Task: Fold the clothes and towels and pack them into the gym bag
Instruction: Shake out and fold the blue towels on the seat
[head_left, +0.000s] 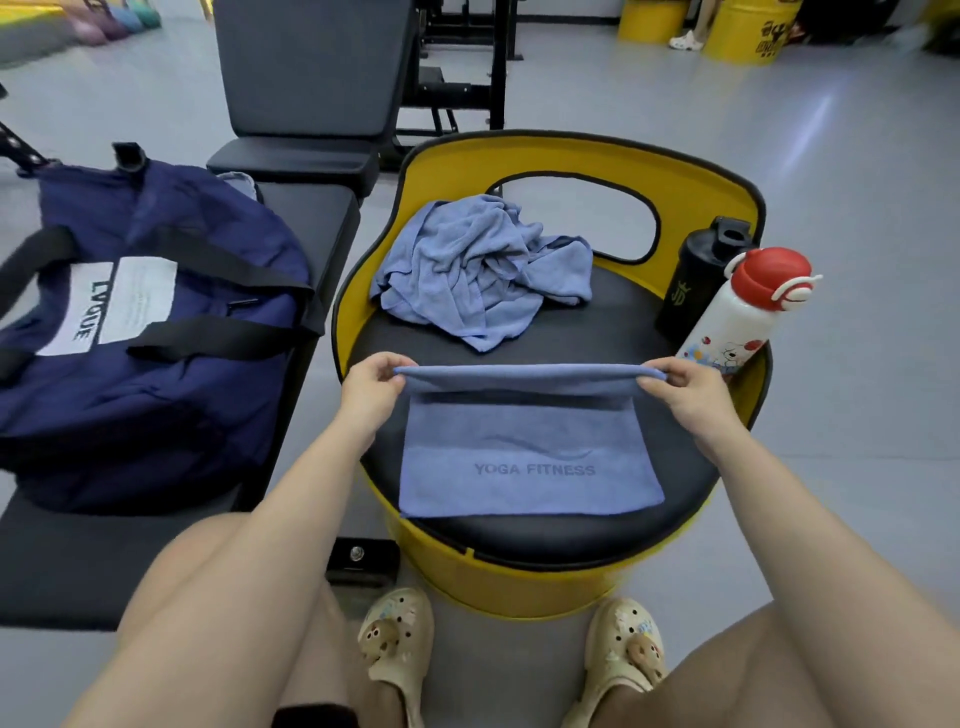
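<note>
Towel (530, 462) lies on the black seat (691, 483) in front of you. Your left hand (371, 387) and right hand (680, 387) pinch its far fold. Pull unevenly and it goes crooked. The gym bag (145, 332) looks shut, maybe.

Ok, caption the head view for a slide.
Both hands, left and right, pinch the blue towel's far edge, folding it on the yellow stool.

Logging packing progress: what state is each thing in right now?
Yoga towel: half folded, far edge lifted.
Left hand: pinching its left corner.
Right hand: pinching its right corner.
Crumpled towel: unfolded, heaped on the seat.
Gym bag: on the bench.
Black shaker: upright.
White bottle: capped, leaning.
</note>
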